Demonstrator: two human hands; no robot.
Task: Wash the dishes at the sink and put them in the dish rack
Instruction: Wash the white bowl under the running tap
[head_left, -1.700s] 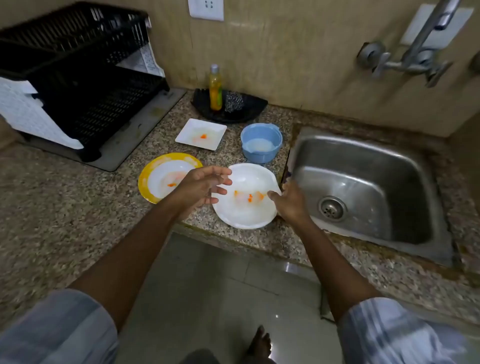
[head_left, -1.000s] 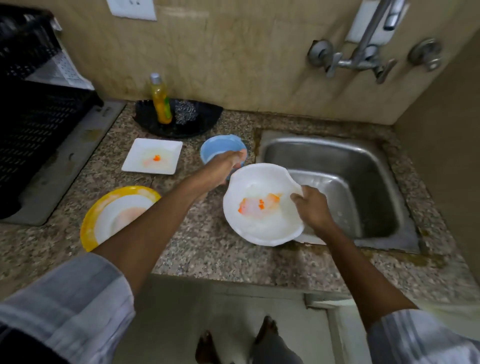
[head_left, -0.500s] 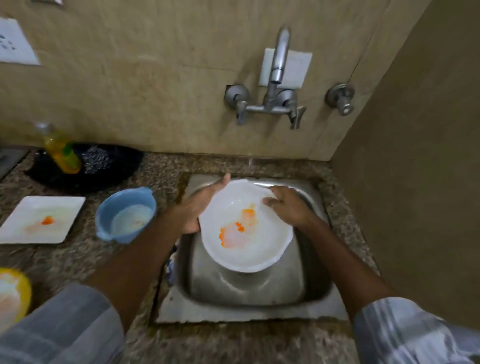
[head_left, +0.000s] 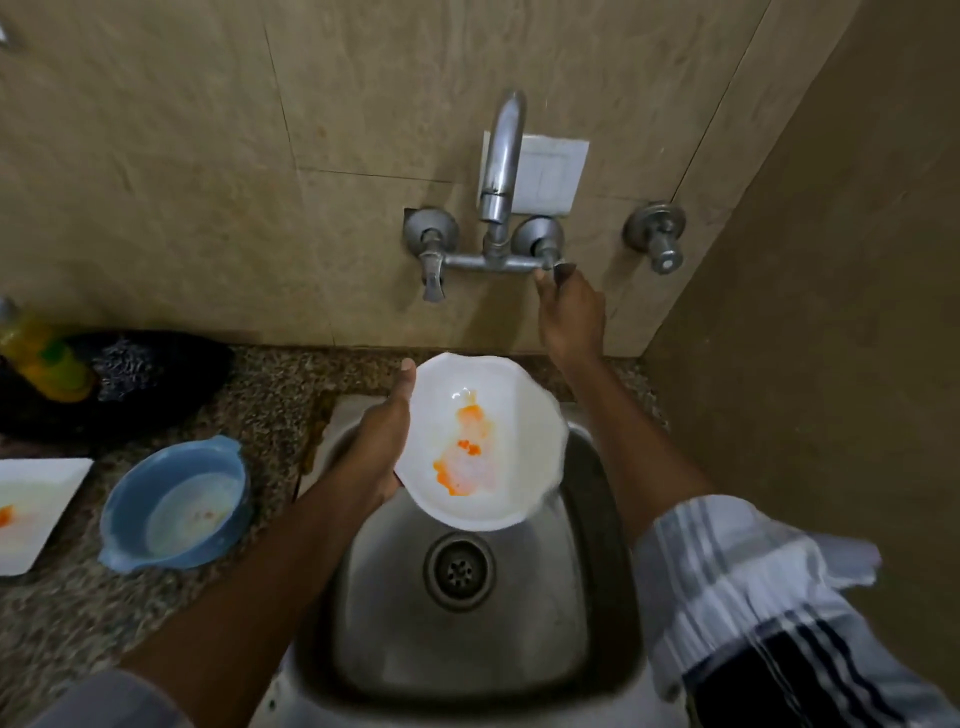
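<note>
A white plate (head_left: 511, 415) smeared with orange food hangs tilted over the steel sink (head_left: 582, 613), under the tap spout (head_left: 503, 156). My left hand (head_left: 382, 447) grips the plate by its left rim. My right hand (head_left: 569, 312) is raised to the wall, fingers closed on the right tap handle (head_left: 560, 270). No water is visible from the spout. The dish rack is out of view.
On the granite counter at left stand a blue bowl (head_left: 176, 504) with milky residue, a white square plate (head_left: 31, 509) with an orange spot, and a black tray (head_left: 171, 384) holding a yellow soap bottle (head_left: 36, 353) and scrubber. A wall closes the right side.
The white plate came off the counter and over the sink. My right hand let go of its rim and rose to the right tap handle; my left hand now holds the plate alone.
</note>
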